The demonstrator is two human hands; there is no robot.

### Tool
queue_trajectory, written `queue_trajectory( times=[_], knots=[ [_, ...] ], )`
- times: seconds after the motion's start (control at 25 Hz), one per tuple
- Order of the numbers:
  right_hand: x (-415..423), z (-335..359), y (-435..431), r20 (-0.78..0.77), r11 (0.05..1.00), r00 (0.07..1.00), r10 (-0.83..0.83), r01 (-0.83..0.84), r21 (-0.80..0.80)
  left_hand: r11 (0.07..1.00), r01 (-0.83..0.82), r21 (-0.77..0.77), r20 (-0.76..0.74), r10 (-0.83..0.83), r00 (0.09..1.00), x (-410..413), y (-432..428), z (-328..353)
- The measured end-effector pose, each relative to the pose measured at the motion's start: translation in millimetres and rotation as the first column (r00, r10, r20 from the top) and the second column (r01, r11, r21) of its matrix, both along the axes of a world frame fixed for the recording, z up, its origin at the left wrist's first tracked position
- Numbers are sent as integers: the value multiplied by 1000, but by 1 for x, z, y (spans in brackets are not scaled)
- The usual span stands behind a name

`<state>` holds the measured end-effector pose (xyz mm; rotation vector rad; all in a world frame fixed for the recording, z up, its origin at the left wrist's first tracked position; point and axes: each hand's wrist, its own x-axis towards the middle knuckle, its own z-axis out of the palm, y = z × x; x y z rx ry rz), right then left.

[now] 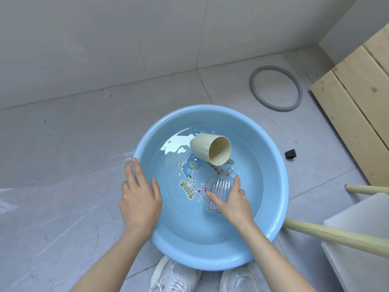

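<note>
- While the right hand (233, 202) grips the clear ribbed glass (219, 186), thumb on its left flank and fingers curled round its right side, the glass lies tilted with part of it in the water.
- Fingers straight and relaxed, the left hand (140, 199) rests flat on the near-left rim of the blue basin (168, 245), holding nothing and seemingly steadying it.
- Shallow water (248, 165) covers the basin floor, where cartoon stickers (191, 165) show through just left of the glass.
- Beyond the glass, a cream plastic cup (207, 147) lies on its side in the water, mouth towards the right; its inside looks dry, so I judge it not yet washed.
- Between cup and glass sits a second clear glass piece (228, 167), too distorted by the water to name more closely.
- Judging by this, the washing is at an early or middle stage: one glass is being rinsed, two items wait in the basin, and nothing has been set out to dry.
- White sneakers (174, 277) stand at the basin's near edge on the grey tiled floor.
- Further out lie a grey rubber ring (253, 85), a small black block (290, 154), pale wooden boards (357, 91) and a wooden leg (336, 234).
</note>
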<state>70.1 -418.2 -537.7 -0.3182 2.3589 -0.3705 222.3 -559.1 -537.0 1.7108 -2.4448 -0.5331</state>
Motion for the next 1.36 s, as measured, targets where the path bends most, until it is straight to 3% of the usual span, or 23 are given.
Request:
queue_trajectory(
  times=[1.36],
  knots=[
    [0,-5,1,33,999,999,-32,32,-16,1000,3,-5,-1,-3,1000,0,0,1]
  ],
)
